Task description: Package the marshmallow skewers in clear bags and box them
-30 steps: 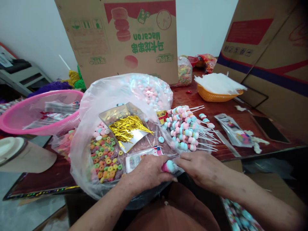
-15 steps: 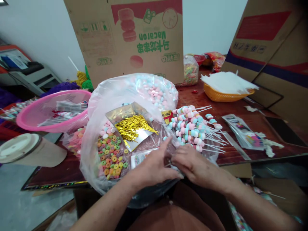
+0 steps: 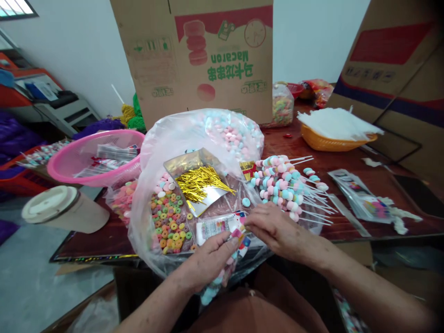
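My left hand (image 3: 210,261) is closed around a marshmallow skewer in a clear printed bag (image 3: 227,268), slanted in front of my body. Pink and blue pieces show through the film. My right hand (image 3: 277,231) has its fingers pinched together at the bag's upper end; what lies between the fingertips is hidden. Just beyond lies a stack of flat printed bags (image 3: 211,229). Gold twist ties (image 3: 199,182) lie heaped in an open carton behind it. To the right rests a pile of pink and blue marshmallow skewers (image 3: 277,180) with white sticks.
A large plastic bag (image 3: 152,138) holds ring candies (image 3: 169,226) and loose marshmallows (image 3: 232,134). At left are a pink basket (image 3: 62,162) and a lidded paper cup (image 3: 79,212). A carton (image 3: 152,69) stands behind; a yellow basket (image 3: 326,141) and phone (image 3: 419,194) are at right.
The bagged skewer now shows in my left hand, which has lowered and closed around it. My right hand has come to its upper end. The view has shifted slightly left.
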`<act>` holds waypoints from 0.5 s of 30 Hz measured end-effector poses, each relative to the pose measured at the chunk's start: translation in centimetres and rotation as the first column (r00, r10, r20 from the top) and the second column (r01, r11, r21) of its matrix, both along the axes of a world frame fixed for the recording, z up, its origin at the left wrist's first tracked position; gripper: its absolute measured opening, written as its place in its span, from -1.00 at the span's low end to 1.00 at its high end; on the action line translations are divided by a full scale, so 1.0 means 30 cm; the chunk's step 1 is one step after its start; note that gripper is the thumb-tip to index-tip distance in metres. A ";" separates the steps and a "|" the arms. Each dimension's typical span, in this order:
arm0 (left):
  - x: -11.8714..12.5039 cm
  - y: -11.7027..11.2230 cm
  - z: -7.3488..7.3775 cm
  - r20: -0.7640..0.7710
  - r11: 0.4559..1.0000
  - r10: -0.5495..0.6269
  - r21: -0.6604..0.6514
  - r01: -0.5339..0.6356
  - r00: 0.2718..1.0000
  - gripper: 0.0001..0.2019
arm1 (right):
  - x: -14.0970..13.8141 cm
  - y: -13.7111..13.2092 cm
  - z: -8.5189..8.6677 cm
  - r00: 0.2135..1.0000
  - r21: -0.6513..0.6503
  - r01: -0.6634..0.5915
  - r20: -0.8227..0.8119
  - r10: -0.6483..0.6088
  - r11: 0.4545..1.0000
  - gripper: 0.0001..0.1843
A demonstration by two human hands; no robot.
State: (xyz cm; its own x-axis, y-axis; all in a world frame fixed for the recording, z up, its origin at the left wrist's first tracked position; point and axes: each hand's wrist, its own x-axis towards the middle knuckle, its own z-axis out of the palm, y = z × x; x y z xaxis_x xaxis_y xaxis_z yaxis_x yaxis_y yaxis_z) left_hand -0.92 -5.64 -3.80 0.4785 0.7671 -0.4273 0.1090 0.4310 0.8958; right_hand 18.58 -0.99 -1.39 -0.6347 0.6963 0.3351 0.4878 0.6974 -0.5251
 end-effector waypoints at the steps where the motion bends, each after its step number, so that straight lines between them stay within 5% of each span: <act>1: -0.001 0.000 -0.004 -0.034 0.999 0.040 0.035 -0.039 0.999 -0.65 | -0.012 -0.003 -0.021 0.995 -0.086 0.067 -0.070 -0.073 0.994 -0.81; 5: -0.020 0.003 -0.014 -0.247 0.941 0.169 0.330 -0.081 0.954 -0.68 | -0.081 -0.053 -0.106 0.945 -0.573 0.095 -0.206 -0.255 0.814 -0.71; 7: -0.029 0.001 -0.019 -0.294 0.918 0.202 0.389 -0.076 0.934 -0.72 | -0.122 -0.087 -0.128 0.947 -0.638 0.043 -0.220 -0.235 0.769 -0.62; 11: -0.054 0.004 -0.016 -0.053 0.993 0.021 0.115 -0.014 0.998 -0.70 | -0.167 -0.123 -0.122 0.957 -0.376 0.114 -0.207 -0.204 0.919 -0.67; 15: -0.074 0.017 0.002 -0.002 0.995 -0.086 0.052 0.086 0.996 -0.68 | -0.167 -0.113 -0.102 0.982 -0.179 0.156 -0.078 -0.172 0.971 -0.76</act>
